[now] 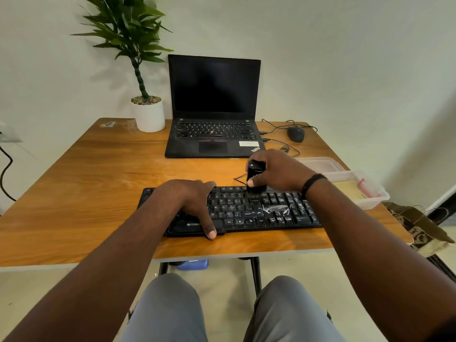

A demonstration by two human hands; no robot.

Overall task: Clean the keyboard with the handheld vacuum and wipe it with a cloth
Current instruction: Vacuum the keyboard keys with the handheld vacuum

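A black keyboard (259, 211) lies near the front edge of the wooden table (98, 183), its right half smeared with white dust. My left hand (190, 203) rests flat on the keyboard's left half, thumb over the front edge. My right hand (276, 171) grips a small black handheld vacuum (255, 176) held upright, its brush end touching the upper key rows near the keyboard's middle. A yellowish cloth (349, 190) lies in a clear plastic tray (375, 196) at the table's right edge.
An open black laptop (213, 112) stands behind the keyboard, with a potted plant (148, 114) to its left and a wired mouse (295, 133) to its right. A clear lid (318, 164) lies behind the tray. Cables trail at right and far left.
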